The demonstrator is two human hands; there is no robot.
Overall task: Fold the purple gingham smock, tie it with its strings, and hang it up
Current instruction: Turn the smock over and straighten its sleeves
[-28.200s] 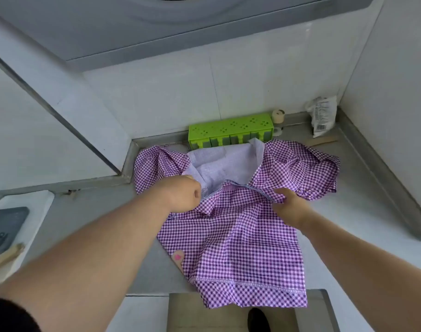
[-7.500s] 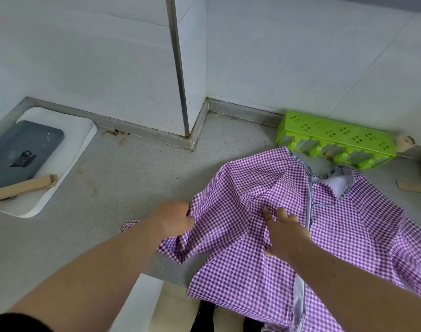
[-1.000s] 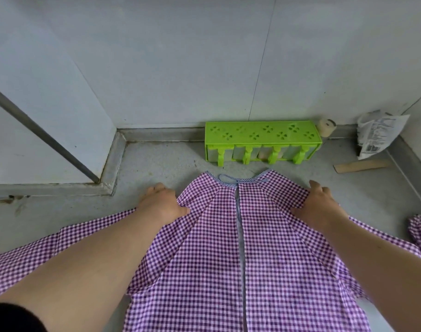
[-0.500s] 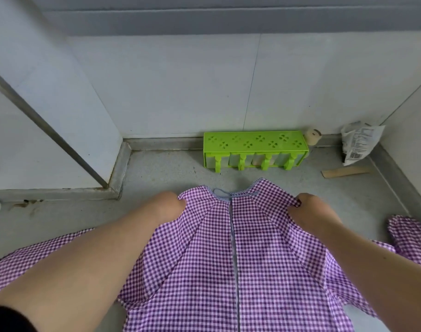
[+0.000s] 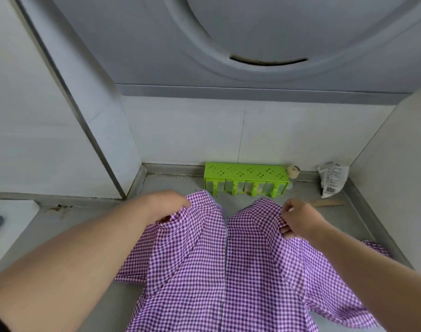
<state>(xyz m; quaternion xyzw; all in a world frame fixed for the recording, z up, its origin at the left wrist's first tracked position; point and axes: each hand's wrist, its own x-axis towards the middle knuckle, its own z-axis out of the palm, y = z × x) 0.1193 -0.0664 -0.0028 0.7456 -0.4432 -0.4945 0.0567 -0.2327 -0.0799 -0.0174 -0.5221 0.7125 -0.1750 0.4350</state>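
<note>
Head view: we pinch the purple gingham cloth smock (image 5: 226, 267) at each shoulder, left hand (image 5: 167, 204) and right hand (image 5: 298, 220) grips curled into fabric above the grey table (image 5: 178, 183).

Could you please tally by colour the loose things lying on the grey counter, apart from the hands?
Purple: 1, the purple gingham cloth smock.
Green: 1, the green perforated plastic rack.
White: 1, the crumpled white printed bag.
Tan: 2, the flat wooden stick and the small tan roll.
Total: 5.

one smock (image 5: 224, 264), two hands, one green rack (image 5: 246, 173)
</note>
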